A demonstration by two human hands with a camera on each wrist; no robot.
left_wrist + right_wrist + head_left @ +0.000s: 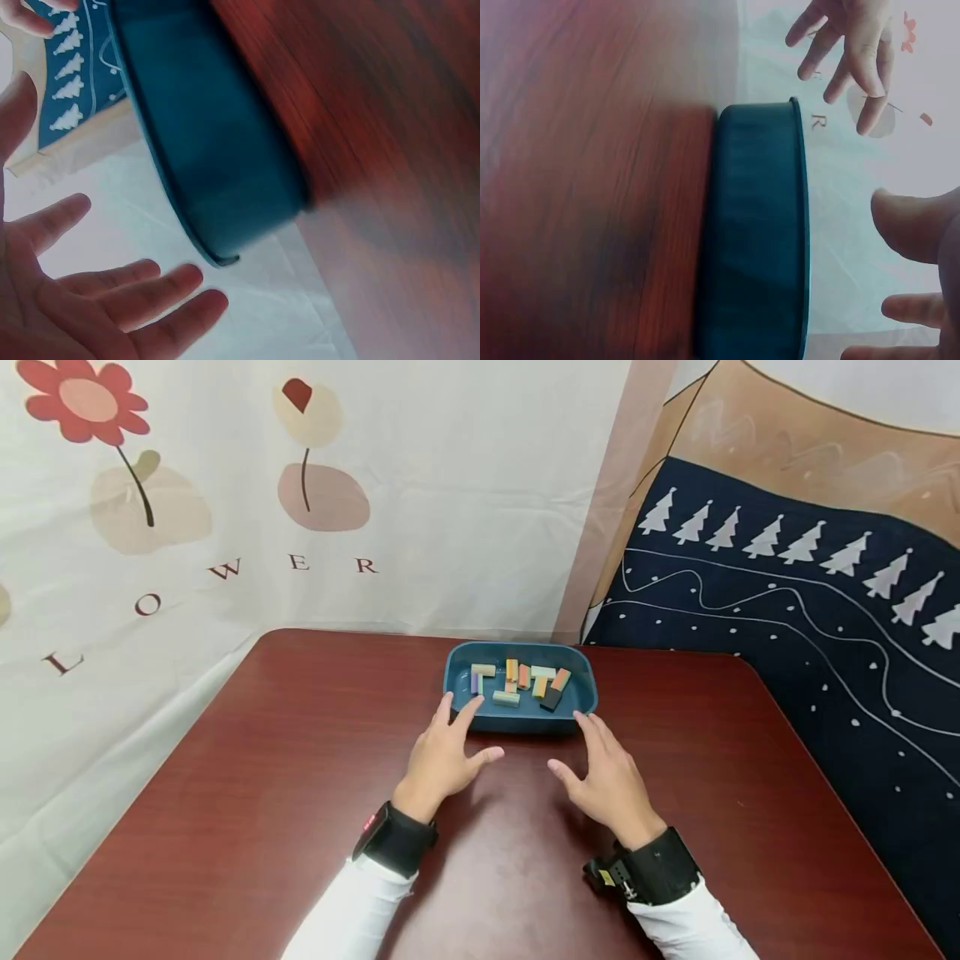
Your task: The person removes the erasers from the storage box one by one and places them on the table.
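A dark blue rectangular tub [525, 724] with rounded corners stands at the far side of the table, and several small coloured blocks [523, 676] lie loose inside it. My left hand [441, 756] is over the table at the tub's near left corner, fingers spread and reaching toward the rim. At the near right corner my right hand [613, 781] mirrors it, thumb apart from the fingers. Neither hand holds anything. Both wrist views show the tub's outer side [210, 127], with the blocks hidden behind its wall.
The dark red wooden table [300, 827] has rounded far corners. Behind it hangs a white cloth [465, 510] with flowers and letters. A navy cloth [750, 585] with white trees hangs at the right. Each wrist wears a black band [393, 839].
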